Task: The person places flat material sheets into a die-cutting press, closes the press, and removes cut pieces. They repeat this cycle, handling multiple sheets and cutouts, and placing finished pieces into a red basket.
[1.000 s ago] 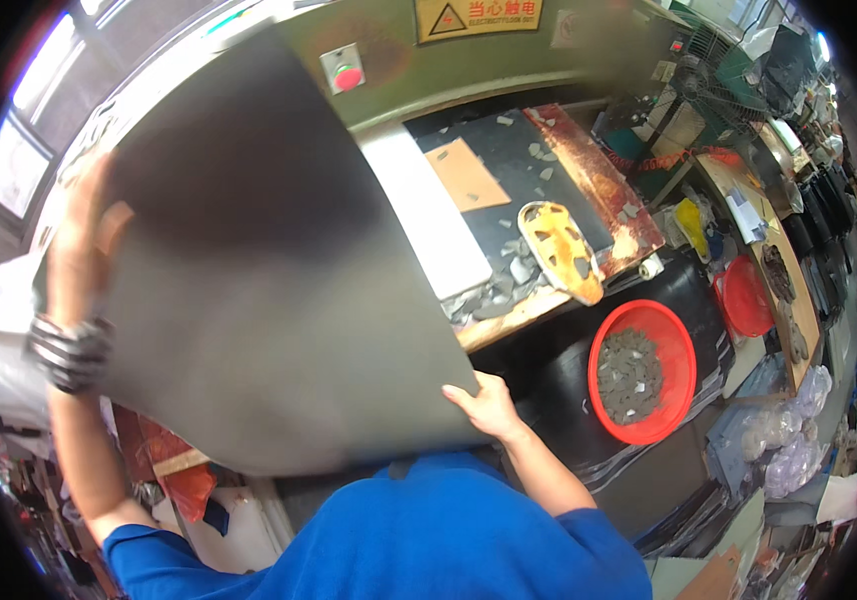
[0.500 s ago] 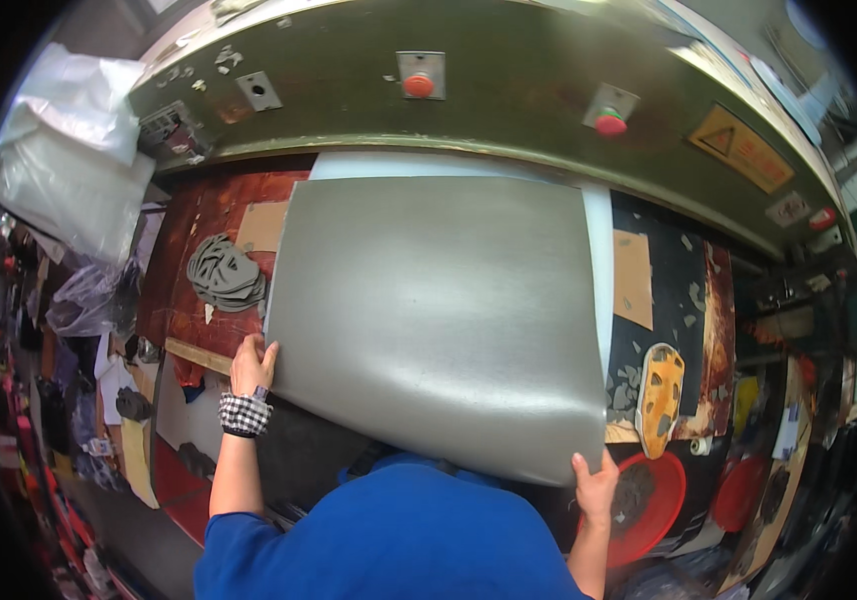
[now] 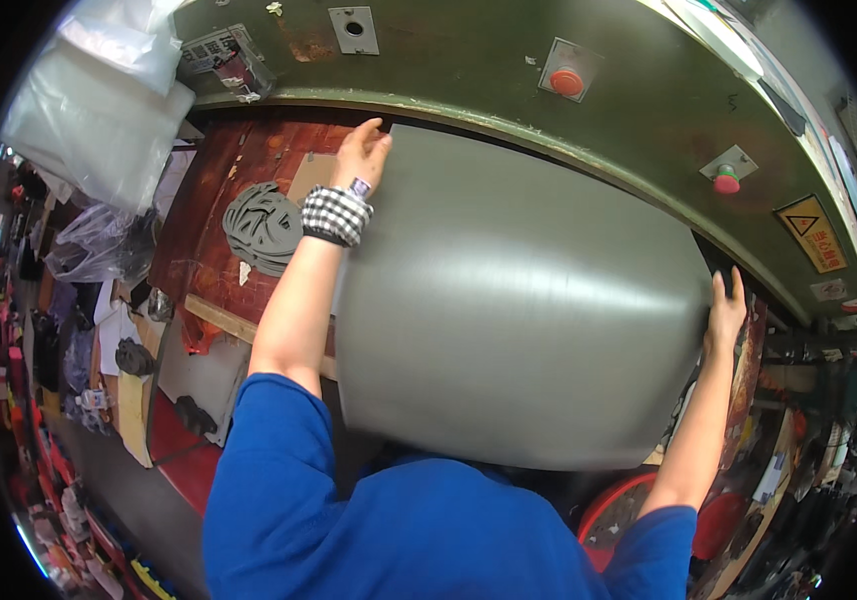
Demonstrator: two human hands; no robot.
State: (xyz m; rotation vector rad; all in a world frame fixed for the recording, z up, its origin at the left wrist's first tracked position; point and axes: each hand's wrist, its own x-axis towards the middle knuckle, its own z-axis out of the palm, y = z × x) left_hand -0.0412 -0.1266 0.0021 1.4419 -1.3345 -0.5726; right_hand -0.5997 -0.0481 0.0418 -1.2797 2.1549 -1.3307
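A large smooth grey sheet (image 3: 529, 300), bowed and slightly blurred, spans between my two hands over the work table. My left hand (image 3: 364, 155) grips its left edge near the far corner, thumb and fingers pointing away from me. At the far right corner my right hand (image 3: 726, 310) holds the opposite edge, its fingers partly hidden by the sheet. The sheet's near edge hangs close in front of my blue shirt. Left of the sheet, a stack of dark grey cut pieces (image 3: 261, 228) lies on the reddish-brown table top (image 3: 199, 200).
A green machine beam (image 3: 469, 65) crosses behind the table, with a red button (image 3: 567, 82) and a second red button (image 3: 727, 180). A yellow warning label (image 3: 812, 236) is at its right. Clear plastic bags (image 3: 99, 110) hang at the left. A red tub (image 3: 614, 510) stands by my right arm.
Both hands have moved away from me along the sheet's sides to its far corners. My view has turned left. The sheet now covers the white board and most of the yellow sole-shaped piece.
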